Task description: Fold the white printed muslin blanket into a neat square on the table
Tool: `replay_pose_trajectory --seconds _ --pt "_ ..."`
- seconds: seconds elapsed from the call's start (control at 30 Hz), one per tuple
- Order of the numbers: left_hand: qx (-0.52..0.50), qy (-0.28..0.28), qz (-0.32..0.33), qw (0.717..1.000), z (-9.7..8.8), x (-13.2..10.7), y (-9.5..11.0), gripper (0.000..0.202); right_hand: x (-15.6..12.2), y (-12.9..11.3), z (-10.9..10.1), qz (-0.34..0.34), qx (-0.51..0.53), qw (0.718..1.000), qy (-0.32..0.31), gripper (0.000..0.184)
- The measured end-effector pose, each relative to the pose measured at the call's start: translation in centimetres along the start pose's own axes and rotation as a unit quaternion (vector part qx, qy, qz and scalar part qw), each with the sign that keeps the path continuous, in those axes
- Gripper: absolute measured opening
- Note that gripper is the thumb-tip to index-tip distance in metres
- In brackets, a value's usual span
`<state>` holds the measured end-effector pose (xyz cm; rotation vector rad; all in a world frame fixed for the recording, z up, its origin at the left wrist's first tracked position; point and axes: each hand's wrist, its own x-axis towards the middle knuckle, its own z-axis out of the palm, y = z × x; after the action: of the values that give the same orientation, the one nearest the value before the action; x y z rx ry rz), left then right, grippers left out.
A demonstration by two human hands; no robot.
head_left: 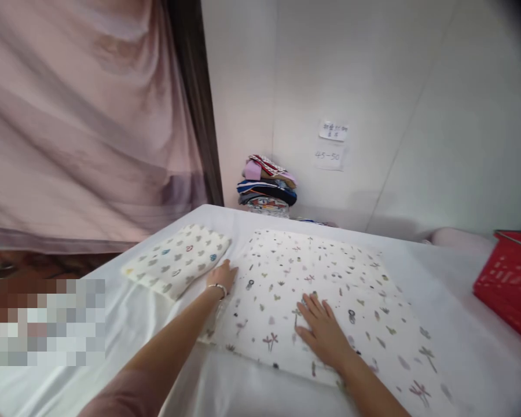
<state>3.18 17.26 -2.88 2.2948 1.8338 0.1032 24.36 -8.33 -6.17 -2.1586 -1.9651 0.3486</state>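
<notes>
A white cloth [286, 324] printed with small palm trees, leaves and other motifs is spread on the white-covered table [230, 385]. My right hand [323, 330] rests flat on this cloth near its middle, fingers apart. At the cloth's left edge lies my left hand [223, 276], a light bracelet at its wrist and its fingers stretched out. Just to the left of that hand sits a folded cream cloth [178, 258] with grey, blue and red motifs. Neither hand is closed round anything.
A stack of folded fabrics [267, 188] stands beyond the table's far edge against the wall. The red plastic basket [510, 284] is at the right edge. On the left hangs a pink curtain [82, 121]. Paper labels [331, 145] are stuck to the wall.
</notes>
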Motion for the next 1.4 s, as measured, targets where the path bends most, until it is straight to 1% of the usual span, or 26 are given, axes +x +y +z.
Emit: replay_pose_trajectory --seconds 0.1,0.2,0.3,0.43,0.6,0.73,0.9,1.07,1.2,1.27,1.4 --pt "-0.007 -0.007 0.004 1.000 0.3 -2.1 -0.9 0.046 0.0 0.2 0.4 -0.006 -0.011 1.000 0.011 0.060" --pt "-0.015 -0.011 0.013 1.000 0.2 -3.7 -1.6 0.044 0.0 0.4 0.7 -0.004 -0.027 0.999 0.016 0.061" --pt "-0.024 -0.009 0.013 1.000 0.0 -4.5 -2.0 0.038 0.1 0.5 1.0 0.000 -0.042 0.999 0.014 0.062" --pt "-0.041 0.006 0.006 0.999 0.0 -4.9 -2.3 0.031 0.1 0.5 1.2 0.003 -0.056 0.998 0.020 0.062" --pt "-0.064 0.034 0.009 0.997 -0.1 -4.4 -2.0 0.026 0.0 0.6 1.4 0.003 -0.066 0.997 0.031 0.061" --pt "-0.081 0.040 0.018 0.996 -0.1 -2.9 -1.4 0.020 0.0 0.8 1.5 -0.002 -0.072 0.996 0.045 0.059" --pt "-0.096 0.035 0.007 0.995 0.7 -1.1 -0.6 0.021 0.0 1.0 1.7 -0.007 -0.081 0.995 0.052 0.056" --pt "-0.103 0.039 0.000 0.994 0.9 -0.6 -0.5 0.017 0.0 1.1 1.8 -0.006 -0.068 0.997 0.045 0.057" --pt "-0.098 0.046 -0.018 0.994 0.8 -0.5 -0.8 0.020 0.0 1.2 1.9 -0.010 -0.066 0.997 0.045 0.057" --pt "-0.095 0.045 -0.027 0.994 0.9 -0.3 -0.8 0.020 0.0 1.2 2.0 -0.012 -0.064 0.996 0.059 0.057" --pt "-0.090 0.042 -0.030 0.995 1.2 -0.1 -0.8 0.021 -0.1 1.5 2.2 0.002 -0.047 0.992 0.118 0.059"
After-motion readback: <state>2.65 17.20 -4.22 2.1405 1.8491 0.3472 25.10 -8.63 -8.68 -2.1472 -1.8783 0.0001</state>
